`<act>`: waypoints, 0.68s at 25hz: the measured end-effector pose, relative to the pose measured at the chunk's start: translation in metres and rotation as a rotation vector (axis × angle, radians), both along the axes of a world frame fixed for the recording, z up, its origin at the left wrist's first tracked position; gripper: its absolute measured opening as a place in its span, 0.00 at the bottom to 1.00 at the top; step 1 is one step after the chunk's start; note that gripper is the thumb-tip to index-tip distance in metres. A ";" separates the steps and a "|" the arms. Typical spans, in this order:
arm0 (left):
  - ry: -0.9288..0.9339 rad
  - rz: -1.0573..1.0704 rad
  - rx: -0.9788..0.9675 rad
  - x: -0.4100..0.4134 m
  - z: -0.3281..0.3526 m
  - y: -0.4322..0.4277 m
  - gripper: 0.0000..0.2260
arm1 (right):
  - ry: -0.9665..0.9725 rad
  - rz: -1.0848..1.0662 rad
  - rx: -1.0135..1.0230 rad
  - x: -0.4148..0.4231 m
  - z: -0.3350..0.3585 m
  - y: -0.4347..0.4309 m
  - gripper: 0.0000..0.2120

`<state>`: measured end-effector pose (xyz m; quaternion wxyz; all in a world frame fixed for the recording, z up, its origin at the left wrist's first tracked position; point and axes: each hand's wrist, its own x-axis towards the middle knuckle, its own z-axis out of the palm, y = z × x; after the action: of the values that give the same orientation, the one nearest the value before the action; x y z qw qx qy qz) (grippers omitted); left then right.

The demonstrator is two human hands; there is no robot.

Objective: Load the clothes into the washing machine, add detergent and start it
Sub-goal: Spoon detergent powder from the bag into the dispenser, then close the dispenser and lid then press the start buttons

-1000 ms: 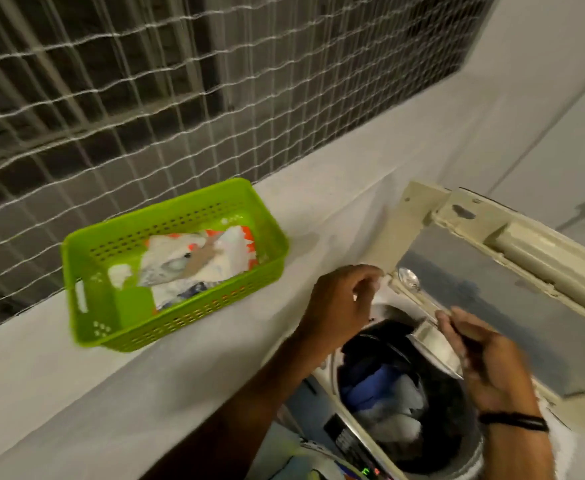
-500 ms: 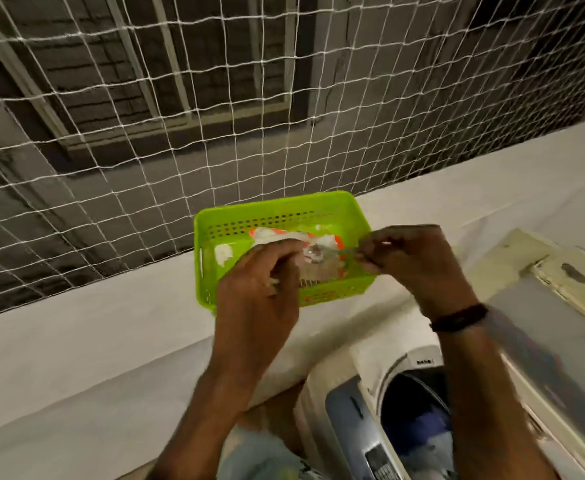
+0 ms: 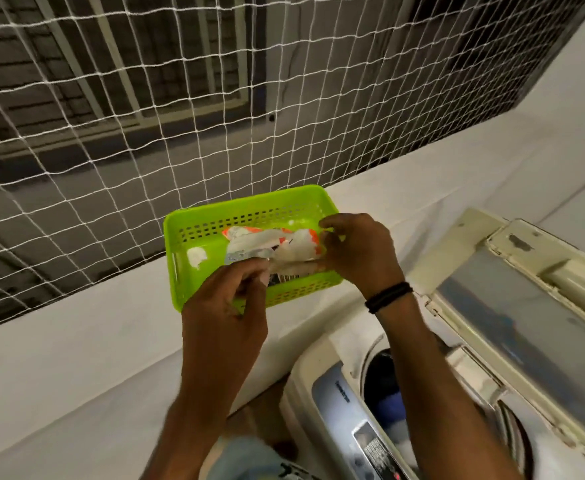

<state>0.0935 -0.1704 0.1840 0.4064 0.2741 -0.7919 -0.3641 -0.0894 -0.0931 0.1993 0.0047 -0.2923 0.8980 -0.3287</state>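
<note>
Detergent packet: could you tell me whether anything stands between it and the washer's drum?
Nothing visible does. The left hand and right hand hold the detergent packet at the green basket; the lid is raised and the drum lies open. Only the basket's near wall needs clearing.

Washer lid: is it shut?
No, the lid stands raised, and clothes show in the open drum.

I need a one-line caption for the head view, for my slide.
The left hand and right hand grip a white-and-orange detergent pouch over a green basket beside the open washing machine.
</note>
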 end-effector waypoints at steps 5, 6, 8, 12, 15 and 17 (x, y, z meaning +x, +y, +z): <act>0.025 -0.209 -0.016 -0.020 -0.012 0.033 0.07 | -0.133 -0.197 -0.366 0.015 -0.004 0.083 0.08; 0.006 -0.250 -0.013 -0.025 -0.015 0.042 0.07 | -0.219 -0.229 -0.398 0.018 -0.014 0.102 0.09; -0.044 -0.349 0.006 -0.037 -0.023 0.060 0.08 | -0.432 -0.330 -0.453 0.022 -0.054 0.139 0.10; -0.263 -0.609 0.089 -0.073 -0.067 0.103 0.07 | -0.893 -0.631 -0.719 0.037 -0.144 0.212 0.11; -0.522 -0.798 0.176 -0.098 -0.122 0.136 0.07 | -1.132 -0.880 -0.978 0.041 -0.197 0.253 0.12; -0.657 -0.858 0.236 -0.112 -0.159 0.156 0.08 | -1.154 -1.004 -1.081 0.035 -0.227 0.275 0.07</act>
<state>-0.0180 -0.0148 0.0247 -0.0804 0.0699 -0.8715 -0.4787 -0.0540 0.1816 -0.0273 0.1706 0.3753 0.5032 -0.7595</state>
